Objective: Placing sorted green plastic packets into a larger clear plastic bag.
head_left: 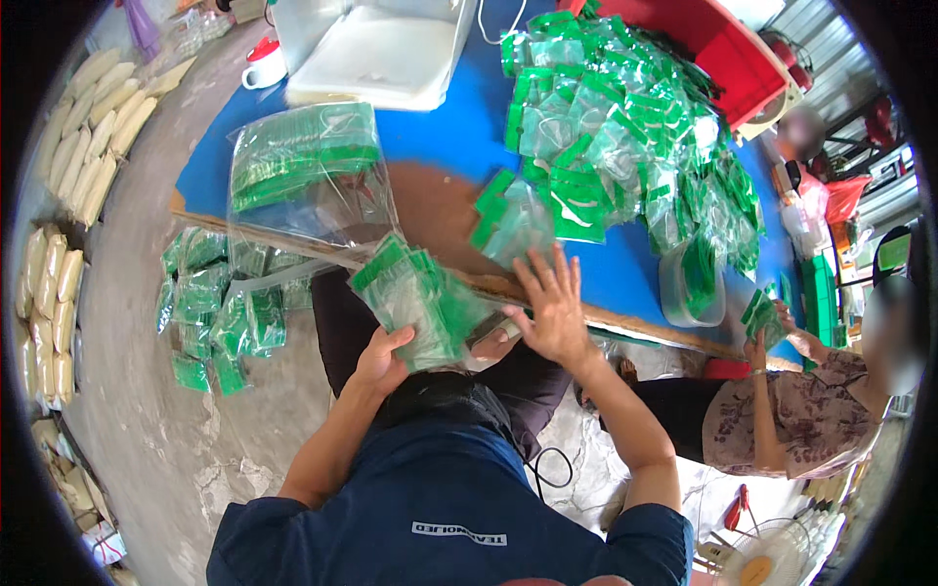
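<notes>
A fanned stack of green-and-transparent plastic packets [415,303] is gripped in my left hand [384,359], above my lap at the table edge. The thumb lies over the near side of the stack. My right hand [554,311] is just right of it with fingers spread, back upward, and no packet shows in it. A few loose packets [516,227] lie on the table just beyond its fingertips. Further back rises a big heap of the same packets [616,127]. Left of my hands, a large see-through bag [313,210] holds neat rows of packets and overhangs the edge.
A white tub [366,93], a red-lidded mug [264,66] and a red crate [703,44] stand on the blue table [415,145]. A plastic container [692,293] sits near the right edge. More packets [210,303] lie below, left. Another person [791,410] handles packets at right.
</notes>
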Motion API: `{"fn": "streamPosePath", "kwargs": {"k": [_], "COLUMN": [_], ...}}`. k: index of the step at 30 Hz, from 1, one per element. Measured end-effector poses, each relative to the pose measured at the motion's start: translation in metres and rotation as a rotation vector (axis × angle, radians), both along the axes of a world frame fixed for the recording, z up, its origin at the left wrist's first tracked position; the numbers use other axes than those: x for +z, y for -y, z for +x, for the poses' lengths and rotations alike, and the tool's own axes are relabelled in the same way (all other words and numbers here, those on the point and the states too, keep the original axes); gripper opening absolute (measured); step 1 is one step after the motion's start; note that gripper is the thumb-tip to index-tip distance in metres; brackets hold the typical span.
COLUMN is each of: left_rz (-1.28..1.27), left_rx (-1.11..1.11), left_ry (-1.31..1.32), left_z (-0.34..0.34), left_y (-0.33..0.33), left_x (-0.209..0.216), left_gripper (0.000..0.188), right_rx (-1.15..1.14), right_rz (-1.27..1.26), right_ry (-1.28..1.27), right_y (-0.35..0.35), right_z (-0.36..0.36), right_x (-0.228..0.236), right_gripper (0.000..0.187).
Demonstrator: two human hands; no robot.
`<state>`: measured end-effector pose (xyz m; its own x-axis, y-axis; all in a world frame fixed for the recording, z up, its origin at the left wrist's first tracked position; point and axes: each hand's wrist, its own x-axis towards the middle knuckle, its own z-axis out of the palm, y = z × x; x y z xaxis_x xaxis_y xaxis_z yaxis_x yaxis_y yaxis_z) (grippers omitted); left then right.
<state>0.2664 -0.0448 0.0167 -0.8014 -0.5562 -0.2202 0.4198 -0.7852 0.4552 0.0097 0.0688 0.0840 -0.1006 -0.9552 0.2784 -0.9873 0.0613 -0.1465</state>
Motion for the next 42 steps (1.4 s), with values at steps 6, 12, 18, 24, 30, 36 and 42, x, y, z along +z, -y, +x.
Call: {"fn": "streamPosePath", "kwargs": {"k": [6,12,18,24,30,36,42], "left_rz": [0.058,0.163,0.119,0.112,0.134,0.089,-0.026], "left_rx": [0.050,0.028,0.014,-0.052,-0.065,-0.180,-0.036], "left_ry": [0.004,0.034,0.013,0.069,0.042,-0.240,-0.076], "left_z": [-0.017,-0.012,-0.017,-0.005,0.031,0.000,0.012], "left_y": [-0.001,-0.001,0.000,0.008,0.007,0.008,0.018], "left_x": [-0.009,-0.013,-0.008,-0.016,-0.060,-0.052,-0.038], "left_gripper": [0.061,0.061,0.060,0.063,0.067,0.071,0.063], "right_rx": [0.234,-0.087,0.279,-0.217,0.185,-0.346,-0.383], "right_rz": [-0.069,-0.157,0.039,-0.092,-0.183,-0.426,-0.306], "right_ry": [0.635,-0.056,0.674,-0.022,0.303,1.548,0.165], "right_y": [0.017,0.047,0.035,0.046,-0.006,0.011,0.048], "right_z": [0.031,-0.013,0.011,-0.046,-0.008,0.080,0.012], "right_x": [0.010,0.009,0.014,0.001,-0.010,-0.001,0.016], "right_gripper": [0.048,0.050,0.034,0.071,0.043,0.025,0.061]}}
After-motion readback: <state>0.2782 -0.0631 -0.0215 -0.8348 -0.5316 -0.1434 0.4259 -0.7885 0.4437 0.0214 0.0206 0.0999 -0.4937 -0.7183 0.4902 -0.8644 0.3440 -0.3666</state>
